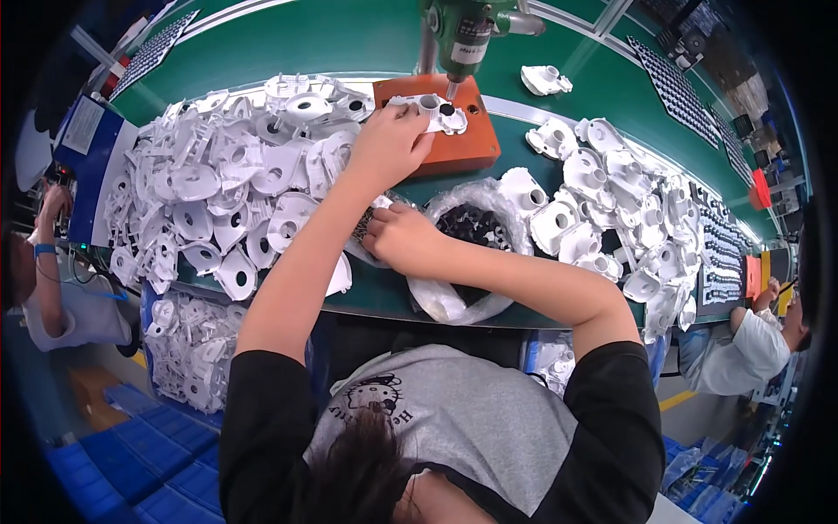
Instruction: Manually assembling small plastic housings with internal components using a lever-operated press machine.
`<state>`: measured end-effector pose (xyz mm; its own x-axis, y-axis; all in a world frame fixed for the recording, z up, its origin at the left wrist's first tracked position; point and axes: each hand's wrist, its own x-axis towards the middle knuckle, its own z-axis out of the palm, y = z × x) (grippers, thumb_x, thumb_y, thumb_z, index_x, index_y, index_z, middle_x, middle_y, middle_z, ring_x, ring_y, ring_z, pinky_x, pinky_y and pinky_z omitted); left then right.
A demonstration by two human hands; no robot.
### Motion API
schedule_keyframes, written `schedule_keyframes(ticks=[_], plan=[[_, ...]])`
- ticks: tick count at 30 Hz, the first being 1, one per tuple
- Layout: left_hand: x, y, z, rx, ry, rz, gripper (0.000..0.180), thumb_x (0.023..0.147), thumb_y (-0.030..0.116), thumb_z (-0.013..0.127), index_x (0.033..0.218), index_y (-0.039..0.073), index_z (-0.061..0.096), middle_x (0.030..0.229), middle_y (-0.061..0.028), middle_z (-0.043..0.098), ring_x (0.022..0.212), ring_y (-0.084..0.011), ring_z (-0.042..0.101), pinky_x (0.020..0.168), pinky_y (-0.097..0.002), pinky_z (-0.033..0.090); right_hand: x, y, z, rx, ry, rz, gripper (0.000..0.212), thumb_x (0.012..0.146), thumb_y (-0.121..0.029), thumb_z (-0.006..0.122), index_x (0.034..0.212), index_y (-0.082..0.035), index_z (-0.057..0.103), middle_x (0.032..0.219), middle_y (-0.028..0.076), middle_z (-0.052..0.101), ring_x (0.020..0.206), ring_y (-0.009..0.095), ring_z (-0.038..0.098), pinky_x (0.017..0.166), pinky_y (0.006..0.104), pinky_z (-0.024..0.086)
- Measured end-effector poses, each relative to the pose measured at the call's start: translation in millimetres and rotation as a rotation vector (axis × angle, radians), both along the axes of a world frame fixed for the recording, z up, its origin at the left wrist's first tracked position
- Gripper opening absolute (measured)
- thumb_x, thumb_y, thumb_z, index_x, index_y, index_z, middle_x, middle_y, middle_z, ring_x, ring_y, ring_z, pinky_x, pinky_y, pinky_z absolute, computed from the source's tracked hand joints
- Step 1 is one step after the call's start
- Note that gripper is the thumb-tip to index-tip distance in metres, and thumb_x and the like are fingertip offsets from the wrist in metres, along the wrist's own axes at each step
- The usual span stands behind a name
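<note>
My left hand [390, 144] is on a white plastic housing [429, 105], its fingers closed at the part's left end. The housing lies on an orange block [471, 148], under the tip of a green drill-like machine [463, 44]. A round black piece [447, 110] sits in the housing. My right hand [403, 237] reaches across with its fingers bent together over a heap of small metallic pieces [365, 229], probably screws. Its fingertips are partly hidden, so what they pinch does not show. Beside it, an open clear plastic bag [502, 210] holds small black parts [471, 225].
White housings are heaped at the left [196, 179] and the right [602, 192] of the green bench. One housing [546, 80] lies apart at the back. A tray of black parts [723, 253] stands far right. Other people work at both sides.
</note>
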<state>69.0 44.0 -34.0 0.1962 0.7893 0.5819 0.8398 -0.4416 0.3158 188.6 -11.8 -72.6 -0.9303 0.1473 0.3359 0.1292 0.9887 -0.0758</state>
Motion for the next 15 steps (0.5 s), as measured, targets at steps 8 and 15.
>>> schedule_keyframes(ticks=[8,15], plan=[[1,0,-4,0.026,0.02,-0.012,0.016,0.075,0.018,0.061,0.084,0.004,0.058,0.09,-0.0133,0.059,0.091,-0.0301,0.054,0.079,-0.0405,0.045,29,24,53,-0.675,0.079,-0.09,0.015,0.073,-0.008,0.061,0.086,-0.001,0.064,0.078,0.013,0.061,0.075,0.031,0.061,0.07,0.0367,0.049],[16,-5,-7,0.066,0.126,0.061,0.037,0.072,0.031,0.067,0.09,0.0,0.058,0.099,-0.022,0.056,0.102,-0.0345,0.048,0.089,-0.0419,0.042,77,130,74,-0.825,0.382,-0.623,0.02,0.079,-0.014,0.064,0.09,0.002,0.068,0.09,0.009,0.064,0.079,0.014,0.059,0.071,0.0266,0.046]])
